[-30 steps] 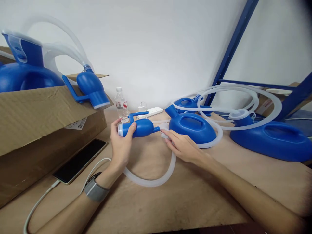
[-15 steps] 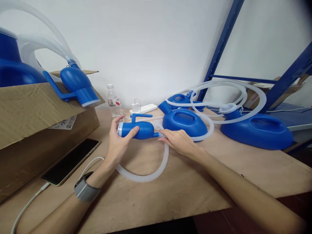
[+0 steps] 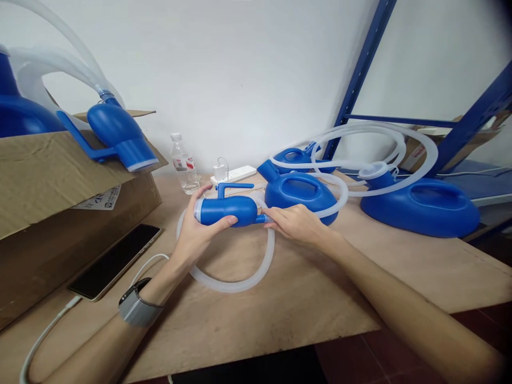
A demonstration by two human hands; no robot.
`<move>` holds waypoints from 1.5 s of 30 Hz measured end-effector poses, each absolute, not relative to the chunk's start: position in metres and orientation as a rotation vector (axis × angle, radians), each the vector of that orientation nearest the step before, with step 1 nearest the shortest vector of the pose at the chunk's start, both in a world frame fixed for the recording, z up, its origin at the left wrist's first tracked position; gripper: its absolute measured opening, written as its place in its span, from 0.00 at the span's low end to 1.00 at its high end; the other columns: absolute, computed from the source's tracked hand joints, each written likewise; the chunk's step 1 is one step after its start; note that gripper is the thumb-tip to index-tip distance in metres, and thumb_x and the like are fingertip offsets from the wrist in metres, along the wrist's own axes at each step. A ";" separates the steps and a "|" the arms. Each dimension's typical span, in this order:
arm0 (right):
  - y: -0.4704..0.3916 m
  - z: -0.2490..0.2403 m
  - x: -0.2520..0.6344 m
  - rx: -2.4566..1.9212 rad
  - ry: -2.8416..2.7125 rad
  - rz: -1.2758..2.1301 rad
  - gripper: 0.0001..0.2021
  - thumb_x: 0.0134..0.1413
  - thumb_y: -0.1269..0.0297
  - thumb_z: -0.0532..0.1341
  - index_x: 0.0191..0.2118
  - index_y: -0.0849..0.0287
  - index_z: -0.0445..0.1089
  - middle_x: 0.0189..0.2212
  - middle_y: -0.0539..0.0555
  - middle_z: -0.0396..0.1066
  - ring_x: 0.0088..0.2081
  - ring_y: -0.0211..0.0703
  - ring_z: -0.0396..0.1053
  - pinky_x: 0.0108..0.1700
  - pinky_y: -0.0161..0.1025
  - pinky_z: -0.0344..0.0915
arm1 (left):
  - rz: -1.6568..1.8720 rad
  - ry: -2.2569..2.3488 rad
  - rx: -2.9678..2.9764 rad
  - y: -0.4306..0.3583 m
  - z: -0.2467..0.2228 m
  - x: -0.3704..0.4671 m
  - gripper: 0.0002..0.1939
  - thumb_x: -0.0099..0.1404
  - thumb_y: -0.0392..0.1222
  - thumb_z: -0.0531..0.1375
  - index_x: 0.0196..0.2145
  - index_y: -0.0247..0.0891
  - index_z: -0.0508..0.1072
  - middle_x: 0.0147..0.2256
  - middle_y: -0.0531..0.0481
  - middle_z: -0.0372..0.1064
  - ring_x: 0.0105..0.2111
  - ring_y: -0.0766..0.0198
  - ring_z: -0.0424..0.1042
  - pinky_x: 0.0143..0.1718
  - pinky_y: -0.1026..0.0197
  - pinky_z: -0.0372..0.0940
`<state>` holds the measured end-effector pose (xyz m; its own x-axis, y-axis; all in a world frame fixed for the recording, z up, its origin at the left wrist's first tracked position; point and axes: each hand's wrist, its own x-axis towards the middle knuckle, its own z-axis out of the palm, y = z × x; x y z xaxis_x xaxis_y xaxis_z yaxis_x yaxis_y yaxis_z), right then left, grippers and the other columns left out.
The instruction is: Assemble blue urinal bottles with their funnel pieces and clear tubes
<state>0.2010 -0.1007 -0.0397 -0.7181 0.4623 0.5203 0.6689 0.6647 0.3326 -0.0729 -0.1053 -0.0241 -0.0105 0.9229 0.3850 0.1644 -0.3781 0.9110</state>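
Wrapped around the wide end of a blue plastic urinal head (image 3: 230, 209) is my left hand (image 3: 200, 221), its thumb along the near side. The piece lies sideways above the table, its handle upward and its narrow spout pointing right. At the spout, my right hand (image 3: 294, 224) pinches the end of a translucent hose (image 3: 240, 284); the fingers hide much of the joint, so I cannot tell how far the hose sits on it. The hose loops down over the wooden table (image 3: 288, 320). Just behind my right hand stands a blue urinal bottle (image 3: 298, 194) with a moulded handle.
More blue bottles (image 3: 420, 210) and coiled hose (image 3: 424, 149) occupy the right side and back. Left stands a cardboard box (image 3: 80, 186) with another blue head (image 3: 120, 133). A phone (image 3: 116, 261), water bottle (image 3: 184, 165) and power strip (image 3: 236, 174) are nearby. A blue rack (image 3: 364, 64) rises behind.
The head piece has shifted slightly right, and my left thumb lies farther along it. My right hand stays pinched on the hose end. The whole view has shifted a little.
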 end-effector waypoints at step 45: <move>-0.105 -0.027 0.199 -0.756 -2.310 -0.907 0.15 0.75 0.60 0.55 0.46 0.63 0.77 0.29 0.55 0.75 0.31 0.43 0.70 0.32 0.40 0.60 | 1.535 1.242 1.481 -0.112 -0.028 -0.065 0.48 0.50 0.56 0.77 0.66 0.49 0.67 0.61 0.43 0.68 0.55 0.45 0.73 0.55 0.44 0.73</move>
